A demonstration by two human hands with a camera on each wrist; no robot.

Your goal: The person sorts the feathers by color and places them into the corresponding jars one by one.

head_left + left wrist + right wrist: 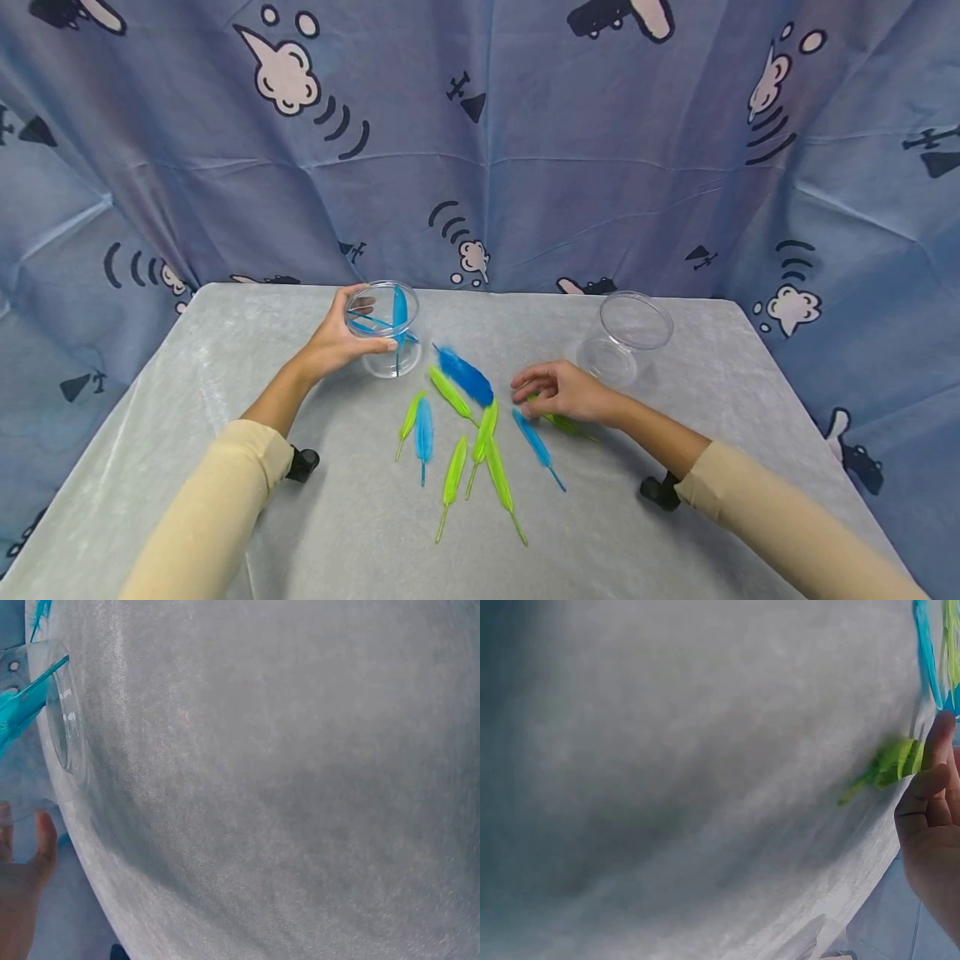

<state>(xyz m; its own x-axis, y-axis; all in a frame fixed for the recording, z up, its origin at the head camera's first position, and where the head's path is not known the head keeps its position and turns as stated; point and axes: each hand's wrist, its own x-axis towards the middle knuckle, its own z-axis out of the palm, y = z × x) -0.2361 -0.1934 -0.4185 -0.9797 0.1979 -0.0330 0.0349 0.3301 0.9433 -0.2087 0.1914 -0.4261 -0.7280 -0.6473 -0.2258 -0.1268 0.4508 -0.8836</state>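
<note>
My left hand grips a clear plastic jar by its side, thumb at the front. Several blue feathers stand inside it; the left wrist view shows one blue feather through the wall. My right hand hovers low over the table, fingers loosely bent and pointing left. Its fingertips are close to the top of a blue feather. Partly hidden beneath that hand lies a green feather, also visible beside the fingers as a green feather in the right wrist view.
Between the hands, several green feathers are scattered with a light blue feather and a fluffy dark blue feather. A second clear jar stands behind the right hand. A patterned blue curtain hangs behind the grey-covered table.
</note>
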